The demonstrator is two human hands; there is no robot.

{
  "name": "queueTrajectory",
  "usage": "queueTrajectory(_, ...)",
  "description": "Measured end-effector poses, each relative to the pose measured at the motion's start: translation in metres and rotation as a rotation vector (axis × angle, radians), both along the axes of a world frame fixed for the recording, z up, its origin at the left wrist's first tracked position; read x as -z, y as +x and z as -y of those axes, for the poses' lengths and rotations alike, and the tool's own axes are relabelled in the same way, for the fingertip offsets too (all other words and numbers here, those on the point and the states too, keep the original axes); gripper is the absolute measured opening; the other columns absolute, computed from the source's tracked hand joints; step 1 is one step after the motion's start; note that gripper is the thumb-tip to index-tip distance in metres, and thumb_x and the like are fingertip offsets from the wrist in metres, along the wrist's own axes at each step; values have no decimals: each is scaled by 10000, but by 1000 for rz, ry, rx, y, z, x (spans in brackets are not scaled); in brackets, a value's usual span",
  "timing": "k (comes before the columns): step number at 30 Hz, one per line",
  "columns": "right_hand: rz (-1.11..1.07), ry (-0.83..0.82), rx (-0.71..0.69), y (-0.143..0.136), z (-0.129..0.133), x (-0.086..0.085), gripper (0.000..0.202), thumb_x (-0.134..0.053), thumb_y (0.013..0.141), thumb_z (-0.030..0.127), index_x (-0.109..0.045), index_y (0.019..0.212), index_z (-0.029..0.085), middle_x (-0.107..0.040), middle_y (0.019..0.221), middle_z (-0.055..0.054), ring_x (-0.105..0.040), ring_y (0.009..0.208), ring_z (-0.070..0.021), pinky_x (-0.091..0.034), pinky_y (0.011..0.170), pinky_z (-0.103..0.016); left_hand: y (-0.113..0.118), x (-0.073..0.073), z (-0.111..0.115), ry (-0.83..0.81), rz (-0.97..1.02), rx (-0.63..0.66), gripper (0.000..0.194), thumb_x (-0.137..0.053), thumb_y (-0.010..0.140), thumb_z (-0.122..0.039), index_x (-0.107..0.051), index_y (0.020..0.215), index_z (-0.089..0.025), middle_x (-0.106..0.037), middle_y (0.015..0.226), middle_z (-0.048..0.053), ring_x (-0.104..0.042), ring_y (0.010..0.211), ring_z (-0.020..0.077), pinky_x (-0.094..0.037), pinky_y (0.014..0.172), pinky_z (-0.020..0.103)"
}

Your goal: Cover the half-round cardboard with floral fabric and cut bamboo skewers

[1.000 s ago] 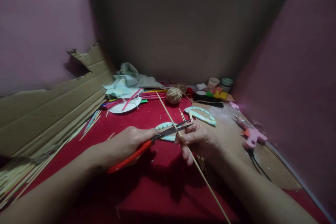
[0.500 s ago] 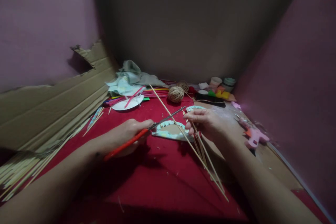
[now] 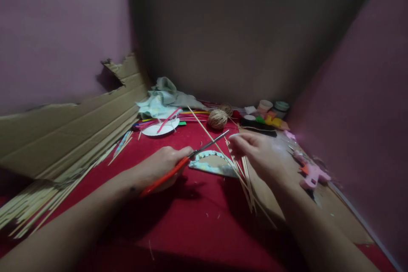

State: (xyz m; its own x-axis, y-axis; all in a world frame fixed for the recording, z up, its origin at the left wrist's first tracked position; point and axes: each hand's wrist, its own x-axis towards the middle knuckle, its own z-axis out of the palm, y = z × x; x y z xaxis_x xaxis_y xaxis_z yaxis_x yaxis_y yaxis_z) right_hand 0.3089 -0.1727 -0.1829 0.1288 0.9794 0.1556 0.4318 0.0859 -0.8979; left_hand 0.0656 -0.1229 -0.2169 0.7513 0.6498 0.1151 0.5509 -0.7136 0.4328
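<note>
My left hand (image 3: 167, 163) is closed around orange-handled scissors (image 3: 181, 163), whose blades point up and right across a long thin stick (image 3: 204, 128). My right hand (image 3: 251, 146) has its fingers curled around the upper ends of several thin wooden sticks (image 3: 247, 178), which hang down toward the red cloth (image 3: 191, 229). Behind the blades and the long stick lies a half-round piece with pale blue patterned fabric (image 3: 212, 165) on the cloth.
Twine balls (image 3: 217, 119), a white disc (image 3: 161, 127) and crumpled pale fabric (image 3: 162, 97) lie at the back. Cups (image 3: 265, 106) and a pink glue gun (image 3: 314, 176) are at right. Cardboard (image 3: 76, 127) and many sticks (image 3: 47, 208) line the left.
The view has shifted, so most things appear slightly further right and lower. My right fingers have curled in more, and the lower ends of the held sticks have shifted.
</note>
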Motion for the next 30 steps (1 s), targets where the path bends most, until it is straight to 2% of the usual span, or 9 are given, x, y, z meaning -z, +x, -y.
queueTrajectory(2, -10, -149, -218, -14, 12, -4, 209, -553, 804, 329, -624, 726, 149, -588, 614, -7, -528, 527, -115, -408, 520, -239, 2, -1, 2, 2, -39, -53, 173, -392, 827, -157, -530, 927, -182, -529, 627, 1, -458, 509, 110, -344, 508, 215)
queueTrajectory(3, 43, -145, -228, -21, 16, -3, 165, -571, 793, 297, -620, 729, 153, -566, 600, 7, -501, 519, -104, -382, 513, -229, 3, -1, 3, 7, -60, -67, 176, -399, 816, -151, -528, 930, -186, -530, 629, 1, -457, 510, 113, -343, 509, 214)
queueTrajectory(5, 196, 12, -144, -32, 21, 3, 126, -563, 803, 247, -603, 718, 163, -537, 596, 18, -448, 530, -94, -334, 522, -226, 3, 0, 5, 20, -101, -77, 156, -423, 787, -142, -518, 899, -195, -522, 624, -4, -445, 506, 116, -342, 510, 212)
queueTrajectory(8, 370, 305, -41, -41, 21, 16, 225, -484, 852, 195, -532, 634, 169, -452, 550, 31, -359, 518, -88, -282, 529, -240, 3, 1, 7, 26, -121, -79, 136, -445, 779, -158, -507, 888, -209, -526, 642, -7, -451, 516, 123, -350, 518, 213)
queueTrajectory(11, 322, 358, -64, -42, 19, 20, 287, -455, 861, 174, -476, 575, 173, -408, 513, 40, -339, 500, -80, -273, 516, -234, 2, 2, 8, 22, -69, -47, 132, -455, 797, -196, -503, 919, -212, -549, 692, -1, -477, 551, 132, -365, 532, 216)
queueTrajectory(17, -109, 44, -201, -38, 18, 7, 286, -522, 838, 295, -560, 586, 164, -446, 468, 46, -357, 448, -63, -286, 447, -202, 0, 0, 8, 23, 12, 8, 202, -469, 832, -200, -528, 1025, -197, -603, 779, 13, -527, 602, 134, -391, 564, 222)
queueTrajectory(23, -598, -262, -388, -29, 12, 9, 235, -677, 733, 371, -680, 759, 138, -481, 419, 60, -241, 293, -28, -148, 291, -177, 0, 7, 4, 82, 117, 151, 342, -465, 869, -190, -502, 1209, -203, -658, 971, 40, -621, 813, 162, -461, 722, 243)
queueTrajectory(27, -754, -381, -518, -23, 9, 12, 261, -709, 722, 339, -706, 859, 117, -491, 412, 61, -195, 273, -14, -144, 267, -162, 0, 15, 0, 199, 178, 223, 363, -438, 889, -190, -481, 1249, -199, -639, 1135, 72, -617, 978, 185, -460, 856, 283)
queueTrajectory(30, -801, -411, -550, -21, 7, 13, 234, -714, 717, 314, -702, 830, 110, -483, 402, 65, -179, 266, -8, -138, 259, -159, -2, 17, 0, 247, 132, 230, 365, -428, 876, -172, -463, 1238, -191, -657, 1042, 66, -632, 888, 175, -469, 773, 262)
